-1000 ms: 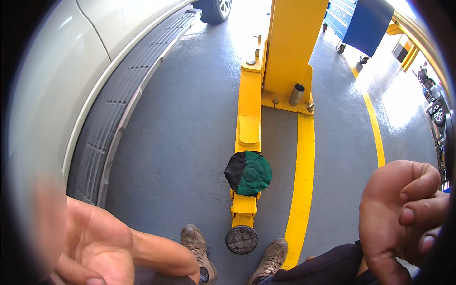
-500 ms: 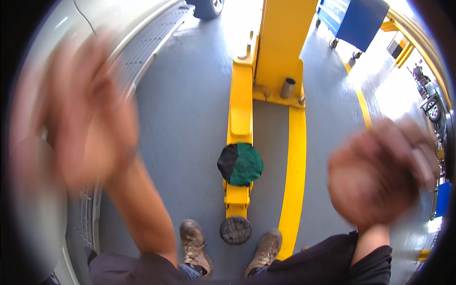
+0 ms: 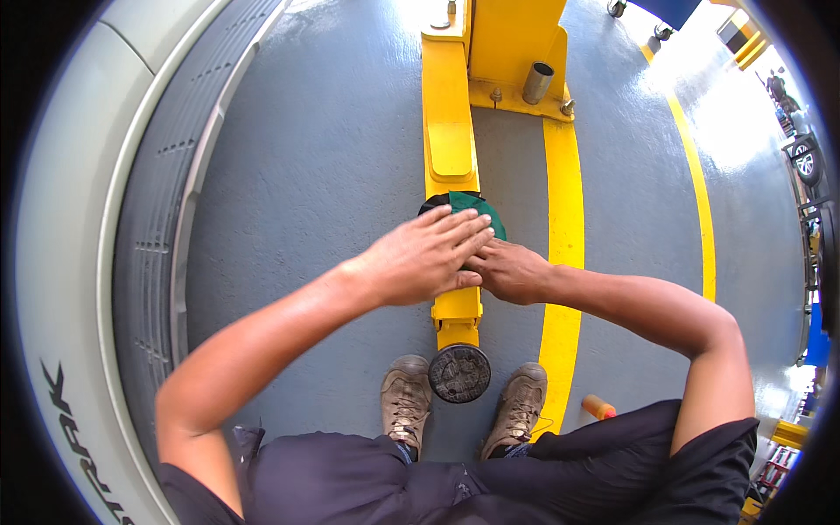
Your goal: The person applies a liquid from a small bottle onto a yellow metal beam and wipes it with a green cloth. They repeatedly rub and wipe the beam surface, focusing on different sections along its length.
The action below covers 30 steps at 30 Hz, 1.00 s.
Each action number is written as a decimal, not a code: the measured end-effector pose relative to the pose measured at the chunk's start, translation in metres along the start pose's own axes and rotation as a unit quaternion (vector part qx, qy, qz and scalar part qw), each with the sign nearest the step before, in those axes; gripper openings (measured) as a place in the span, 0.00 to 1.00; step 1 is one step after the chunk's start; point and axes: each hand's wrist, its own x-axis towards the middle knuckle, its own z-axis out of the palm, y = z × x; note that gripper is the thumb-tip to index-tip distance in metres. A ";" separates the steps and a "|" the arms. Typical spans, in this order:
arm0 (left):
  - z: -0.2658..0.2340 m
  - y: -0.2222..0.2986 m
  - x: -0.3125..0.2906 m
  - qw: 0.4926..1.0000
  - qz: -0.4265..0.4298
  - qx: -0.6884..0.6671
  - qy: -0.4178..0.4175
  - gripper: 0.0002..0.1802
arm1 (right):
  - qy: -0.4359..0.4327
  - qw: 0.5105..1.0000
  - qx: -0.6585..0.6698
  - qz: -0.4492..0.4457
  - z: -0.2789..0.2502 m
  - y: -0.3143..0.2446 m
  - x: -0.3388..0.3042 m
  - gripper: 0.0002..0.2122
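My left hand [image 3: 429, 258] lies flat with its fingers stretched out, its palm over the fingers of my right hand [image 3: 514, 272]. The two hands meet in front of me above a yellow lift arm [image 3: 451, 114]. Only part of my right hand's fingers shows; they look extended, and I see nothing held in either hand. Just beyond the fingertips, a round black and green cloth piece [image 3: 492, 216], cap-like in shape, rests on the lift arm and is partly covered by my hands. At the arm's near end, a round black pad [image 3: 459, 373] sits between my shoes.
A pale vehicle with a dark running board [image 3: 144, 236] lines the left side. The yellow lift post [image 3: 516, 44] stands ahead, a short metal tube [image 3: 538, 82] on its base. An orange cylindrical object [image 3: 598, 407] is on the floor by my right leg. A blue wheeled cart [image 3: 669, 10] is far right.
My hands, blurred and wide apart before, have come together in the middle, left over right. The view has tilted toward my lap and feet.
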 end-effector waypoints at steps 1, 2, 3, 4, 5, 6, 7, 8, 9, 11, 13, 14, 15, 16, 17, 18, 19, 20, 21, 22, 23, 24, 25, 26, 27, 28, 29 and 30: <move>0.020 0.006 0.000 0.998 -0.025 -0.063 0.012 0.47 | -0.049 0.998 0.026 0.029 -0.007 -0.002 0.003 0.27; 0.037 0.013 0.004 0.991 -0.044 -0.124 0.026 0.47 | -0.008 0.998 0.039 0.040 -0.004 0.000 0.003 0.27; 0.057 0.019 0.005 0.978 -0.068 -0.166 0.109 0.45 | 0.038 0.997 0.052 0.047 0.002 0.000 0.009 0.28; 0.067 0.020 0.011 0.963 -0.087 -0.199 0.158 0.44 | 0.081 0.993 0.067 0.057 0.012 0.003 0.015 0.29; 0.078 0.023 0.022 0.944 -0.101 -0.235 0.208 0.43 | 0.166 0.986 0.022 0.024 0.029 0.015 0.019 0.30; 0.084 0.024 0.029 0.921 -0.123 -0.266 0.255 0.41 | 0.206 0.978 0.011 0.021 0.034 0.017 0.028 0.31; 0.088 0.020 0.039 0.907 -0.141 -0.274 0.288 0.38 | 0.245 0.969 0.001 0.017 0.038 0.019 0.038 0.31; 0.095 0.015 0.044 0.905 -0.158 -0.262 0.294 0.37 | 0.282 0.959 -0.004 0.009 0.046 0.019 0.049 0.31; 0.097 0.004 0.051 0.905 -0.172 -0.243 0.303 0.37 | 0.307 0.950 -0.039 0.032 0.049 0.022 0.065 0.29; 0.102 -0.012 0.056 0.896 -0.188 -0.244 0.321 0.34 | 0.354 0.932 -0.042 0.066 0.054 0.018 0.077 0.32; 0.102 0.003 0.070 0.864 -0.187 -0.282 0.371 0.34 | 0.380 0.914 -0.057 0.129 0.055 0.005 0.070 0.31; 0.110 0.005 0.050 0.852 -0.217 -0.285 0.383 0.35 | 0.381 0.913 -0.036 0.139 0.059 -0.018 0.088 0.29; 0.118 0.016 0.037 0.843 -0.225 -0.305 0.381 0.38 | 0.375 0.911 -0.028 0.166 0.058 -0.039 0.089 0.27; 0.124 0.030 0.027 0.840 -0.218 -0.329 0.372 0.39 | 0.363 0.912 -0.043 0.186 0.062 -0.051 0.078 0.26; 0.126 0.040 0.011 0.837 -0.216 -0.347 0.365 0.41 | 0.352 0.914 -0.052 0.196 0.067 -0.066 0.074 0.25; 0.127 0.048 0.007 0.831 -0.203 -0.367 0.364 0.42 | 0.340 0.917 -0.082 0.191 0.071 -0.075 0.066 0.25; 0.131 0.055 0.008 0.831 -0.210 -0.370 0.359 0.43 | 0.327 0.920 -0.111 0.186 0.072 -0.076 0.062 0.25; 0.124 0.061 0.006 0.833 -0.220 -0.364 0.354 0.44 | 0.324 0.922 -0.083 0.196 0.064 -0.075 0.062 0.24; 0.120 0.062 0.006 0.835 -0.230 -0.358 0.348 0.45 | 0.320 0.923 -0.055 0.206 0.058 -0.072 0.063 0.24; 0.119 0.053 0.013 0.836 -0.228 -0.354 0.353 0.45 | 0.316 0.924 -0.025 0.214 0.052 -0.068 0.066 0.24; 0.114 0.037 0.027 0.835 -0.227 -0.355 0.355 0.45 | 0.334 0.917 -0.038 0.212 0.046 -0.057 0.072 0.23; 0.110 0.023 0.041 0.833 -0.226 -0.359 0.355 0.46 | 0.361 0.908 -0.032 0.208 0.040 -0.044 0.081 0.22; 0.100 0.011 0.050 0.805 -0.247 -0.407 0.354 0.45 | 0.389 0.897 -0.028 0.206 0.034 -0.031 0.090 0.22; 0.104 0.000 0.060 0.799 -0.253 -0.419 0.349 0.45 | 0.417 0.885 -0.027 0.206 0.033 -0.022 0.094 0.22; 0.105 -0.006 0.061 0.799 -0.249 -0.424 0.346 0.45 | 0.413 0.884 -0.038 0.215 0.034 -0.024 0.096 0.22; 0.105 -0.008 0.060 0.799 -0.244 -0.429 0.343 0.46 | 0.410 0.882 -0.050 0.225 0.033 -0.027 0.099 0.22; 0.108 -0.006 0.051 0.813 -0.243 -0.408 0.336 0.46 | 0.409 0.882 -0.057 0.227 0.032 -0.030 0.104 0.21; 0.113 0.003 0.042 0.826 -0.239 -0.391 0.328 0.46 | 0.396 0.887 -0.046 0.232 0.036 -0.033 0.099 0.21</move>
